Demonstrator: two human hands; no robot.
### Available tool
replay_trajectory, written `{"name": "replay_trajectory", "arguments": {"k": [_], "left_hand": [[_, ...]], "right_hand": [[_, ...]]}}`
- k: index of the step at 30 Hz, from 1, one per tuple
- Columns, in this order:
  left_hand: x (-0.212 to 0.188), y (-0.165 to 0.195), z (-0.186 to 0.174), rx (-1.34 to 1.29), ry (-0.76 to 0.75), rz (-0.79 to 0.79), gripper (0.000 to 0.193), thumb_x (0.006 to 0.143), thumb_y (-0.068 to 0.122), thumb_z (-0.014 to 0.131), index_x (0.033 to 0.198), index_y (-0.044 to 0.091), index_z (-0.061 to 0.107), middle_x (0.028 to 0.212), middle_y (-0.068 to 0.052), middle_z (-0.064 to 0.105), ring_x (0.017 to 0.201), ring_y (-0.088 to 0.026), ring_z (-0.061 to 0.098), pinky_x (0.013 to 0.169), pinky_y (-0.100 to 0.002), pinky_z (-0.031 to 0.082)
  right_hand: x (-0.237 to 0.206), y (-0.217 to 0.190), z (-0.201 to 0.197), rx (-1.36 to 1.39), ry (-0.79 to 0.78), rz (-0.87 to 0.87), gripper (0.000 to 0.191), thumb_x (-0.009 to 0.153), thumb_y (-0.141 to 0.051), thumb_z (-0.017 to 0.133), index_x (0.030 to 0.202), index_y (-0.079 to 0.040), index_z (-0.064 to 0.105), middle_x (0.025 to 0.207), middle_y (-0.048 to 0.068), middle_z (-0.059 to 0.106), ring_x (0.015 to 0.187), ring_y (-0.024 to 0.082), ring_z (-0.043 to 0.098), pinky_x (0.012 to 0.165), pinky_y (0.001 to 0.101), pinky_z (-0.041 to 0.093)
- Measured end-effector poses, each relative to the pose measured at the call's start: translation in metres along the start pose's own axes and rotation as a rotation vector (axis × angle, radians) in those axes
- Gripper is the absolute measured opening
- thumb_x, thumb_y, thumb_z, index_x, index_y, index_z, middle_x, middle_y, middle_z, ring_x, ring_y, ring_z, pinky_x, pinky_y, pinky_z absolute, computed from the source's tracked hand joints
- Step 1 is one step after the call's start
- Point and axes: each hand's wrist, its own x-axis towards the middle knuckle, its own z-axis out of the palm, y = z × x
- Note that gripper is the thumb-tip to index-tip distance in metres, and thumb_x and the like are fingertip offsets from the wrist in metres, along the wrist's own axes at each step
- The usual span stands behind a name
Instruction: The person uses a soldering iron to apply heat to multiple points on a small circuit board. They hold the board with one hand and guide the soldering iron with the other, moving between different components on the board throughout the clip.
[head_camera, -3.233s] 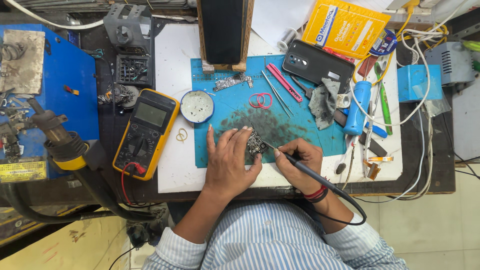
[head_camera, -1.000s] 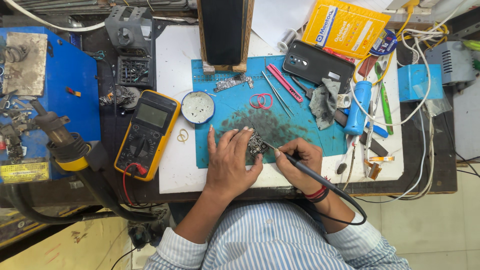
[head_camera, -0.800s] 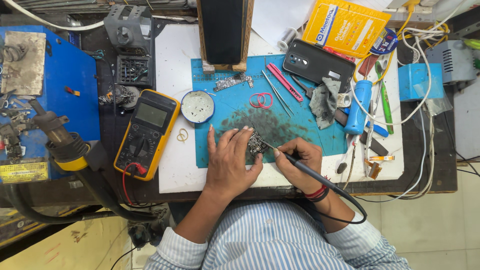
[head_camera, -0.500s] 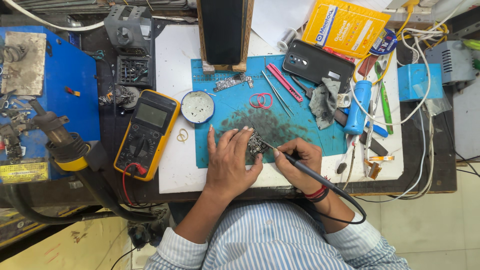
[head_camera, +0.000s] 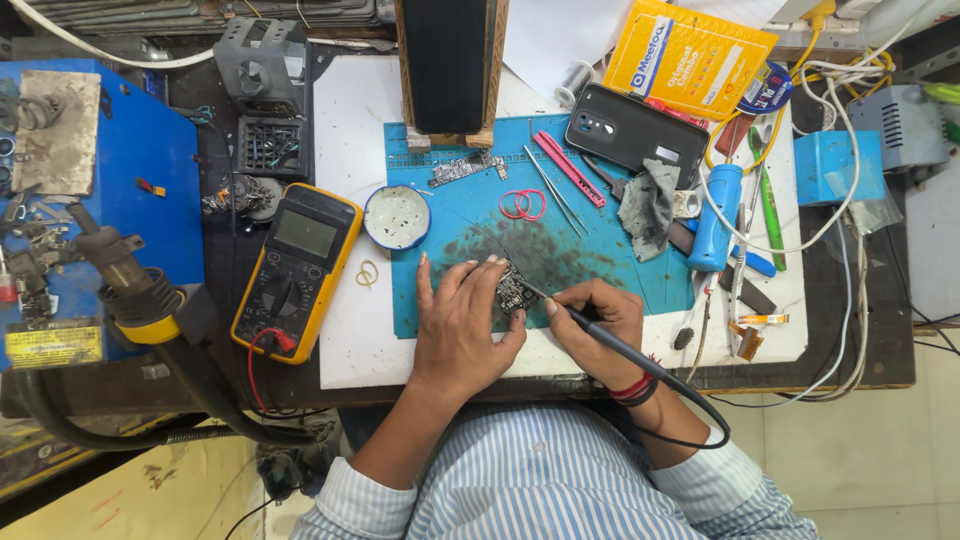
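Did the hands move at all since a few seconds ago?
Hardly at all. The left hand still presses the small circuit board on the blue mat, and the right hand still holds the corded soldering iron with its tip at the board. The yellow multimeter and round tin stayed put.

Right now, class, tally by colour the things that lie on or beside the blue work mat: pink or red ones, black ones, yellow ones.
Pink or red: 2 (pink flat plastic tool, red rubber rings)
Black: 1 (black smartphone lying face down)
Yellow: 1 (yellow-cased multimeter)
Total: 4
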Motion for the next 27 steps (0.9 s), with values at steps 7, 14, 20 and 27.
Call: {"name": "replay_trajectory", "arguments": {"k": [7, 14, 20, 27], "left_hand": [[0.002, 0.007, -0.004, -0.005, -0.003, -0.001, 0.062, 0.081, 0.028, 0.074, 0.135, 0.003, 0.054, 0.131, -0.011, 0.067, 0.127, -0.031, 0.056, 0.121, -0.066, 0.014], [0.003, 0.012, -0.004, 0.001, -0.001, 0.0, 0.062, 0.081, 0.028, 0.074, 0.135, 0.003, 0.054, 0.132, -0.01, 0.067, 0.126, -0.031, 0.056, 0.122, -0.066, 0.014], [0.004, 0.015, -0.001, 0.001, -0.023, 0.02, 0.062, 0.081, 0.023, 0.071, 0.137, 0.003, 0.054, 0.135, -0.01, 0.066, 0.129, -0.031, 0.055, 0.123, -0.065, 0.016], [0.005, 0.016, -0.001, -0.011, -0.012, 0.047, 0.059, 0.081, 0.02, 0.069, 0.136, 0.003, 0.054, 0.141, -0.015, 0.061, 0.134, -0.033, 0.053, 0.122, -0.065, 0.015]], "right_hand": [[-0.001, -0.005, -0.005, -0.004, 0.005, -0.013, 0.008, 0.084, -0.002, 0.077, 0.086, -0.001, 0.07, 0.061, -0.004, 0.057, 0.056, 0.0, 0.047, 0.05, 0.0207, 0.036], [-0.003, -0.001, -0.011, 0.026, 0.01, 0.001, 0.009, 0.086, -0.001, 0.076, 0.086, -0.001, 0.067, 0.062, -0.003, 0.056, 0.058, 0.001, 0.046, 0.052, 0.0208, 0.035], [-0.004, 0.002, -0.015, 0.075, 0.044, 0.032, 0.009, 0.089, -0.002, 0.075, 0.091, -0.001, 0.067, 0.067, -0.004, 0.062, 0.061, 0.0, 0.051, 0.054, 0.0197, 0.039], [-0.003, 0.001, -0.018, 0.081, 0.018, 0.012, 0.008, 0.088, -0.001, 0.074, 0.089, 0.0, 0.066, 0.067, -0.003, 0.06, 0.06, 0.001, 0.049, 0.054, 0.0199, 0.038]]}}
